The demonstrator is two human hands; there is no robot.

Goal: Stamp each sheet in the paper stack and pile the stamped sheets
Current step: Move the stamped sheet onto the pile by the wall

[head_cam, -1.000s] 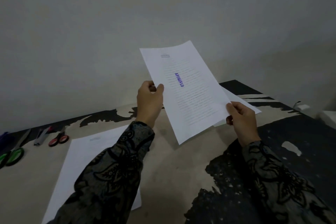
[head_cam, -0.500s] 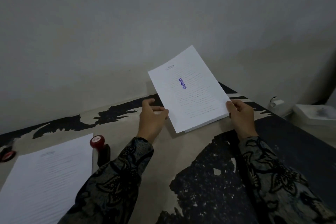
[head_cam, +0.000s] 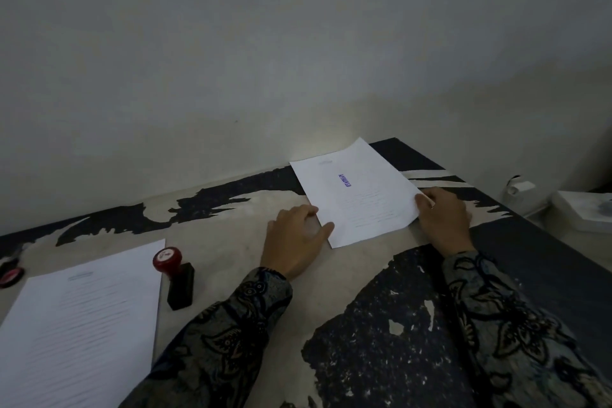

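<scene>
A stamped sheet with a blue mark lies flat on the table at the back right, on top of the stamped pile. My left hand rests beside its left edge, thumb and forefinger touching the paper. My right hand holds the sheet's right edge with curled fingers. The stack of printed, unstamped sheets lies at the near left. The stamp, red knob on a black body, stands just right of that stack, untouched.
Red scissor handles show at the far left edge. A pale wall rises right behind the table. Past the table's right edge sit a small white object and a white box.
Both hands have lowered the stamped sheet from mid-air down flat onto the pile at the back right. My view has dropped, bringing the stamp into sight.
</scene>
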